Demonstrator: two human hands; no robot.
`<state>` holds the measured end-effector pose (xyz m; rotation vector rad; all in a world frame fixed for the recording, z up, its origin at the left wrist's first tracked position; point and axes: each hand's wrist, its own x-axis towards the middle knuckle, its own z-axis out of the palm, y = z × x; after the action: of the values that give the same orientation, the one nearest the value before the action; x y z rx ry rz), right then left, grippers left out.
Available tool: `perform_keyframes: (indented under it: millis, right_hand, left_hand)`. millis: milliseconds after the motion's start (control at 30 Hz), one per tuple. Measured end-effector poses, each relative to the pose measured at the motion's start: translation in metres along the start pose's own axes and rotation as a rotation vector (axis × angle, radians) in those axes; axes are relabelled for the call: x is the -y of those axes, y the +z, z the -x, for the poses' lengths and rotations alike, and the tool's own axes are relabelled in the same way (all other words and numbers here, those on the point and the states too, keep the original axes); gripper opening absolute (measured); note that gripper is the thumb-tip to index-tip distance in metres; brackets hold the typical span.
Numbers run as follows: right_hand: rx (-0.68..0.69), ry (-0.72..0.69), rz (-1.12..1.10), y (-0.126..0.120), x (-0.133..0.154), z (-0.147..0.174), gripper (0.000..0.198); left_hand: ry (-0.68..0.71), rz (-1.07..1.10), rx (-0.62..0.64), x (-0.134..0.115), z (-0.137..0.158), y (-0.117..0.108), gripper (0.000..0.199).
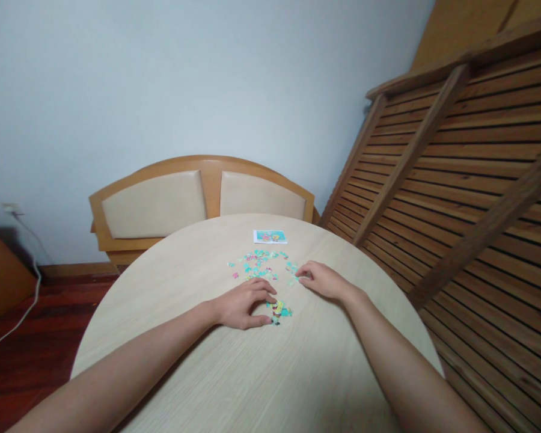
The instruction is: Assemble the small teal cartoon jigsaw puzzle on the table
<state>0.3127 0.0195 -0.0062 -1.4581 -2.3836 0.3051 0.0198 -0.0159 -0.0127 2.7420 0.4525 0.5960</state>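
Step in hand: I judge I am adding to the joined puzzle section (278,312), my right hand at the loose pieces while my left minds the part already built.
Left hand (244,304): thumb and forefinger parted at the section's left edge, the fingertips at its border — a steadying touch, not a clench.
Right hand (323,280): thumb and fingertips drawn close beside the rightmost loose pieces (258,255); whether one is pinched I cannot tell.
Puzzle section: flat on the table just right of my left thumb, nearer me than the scatter, a yellow figure on blue-green with a knobbed, uneven outline.
Next move: seems to call for a light fingertip pinch on one thin piece, turned to suit the section's edge.
Pieces: small, flat and lobed, mostly turquoise, with a few pink and yellow.
Picture sheet (270,236): rectangular, pale-bordered, lying beyond the scatter.
Table (234,385): rounded, pale, fine straight grain.
Behind: curved wooden backrest (211,186) with smooth cream panels — and to the right, a brown slatted wooden frame (437,165).
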Motion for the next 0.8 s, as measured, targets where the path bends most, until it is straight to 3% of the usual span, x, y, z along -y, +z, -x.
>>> perform_keyframes:
  millis: [233,533,800]
  right_hand:
    - [-0.081,-0.065,0.090,0.010,0.013,-0.003,0.031]
    - [-0.040,-0.128,0.079,0.015,0.027,-0.003,0.035]
    - [-0.062,-0.041,0.092,0.025,0.015,-0.005,0.045]
  left_hand:
    - [0.010,0.013,0.006,0.001,0.001,0.001,0.037]
    - [0.012,0.008,0.015,0.000,0.001,0.000,0.038]
    - [0.009,-0.006,0.018,0.000,0.001,0.000,0.039]
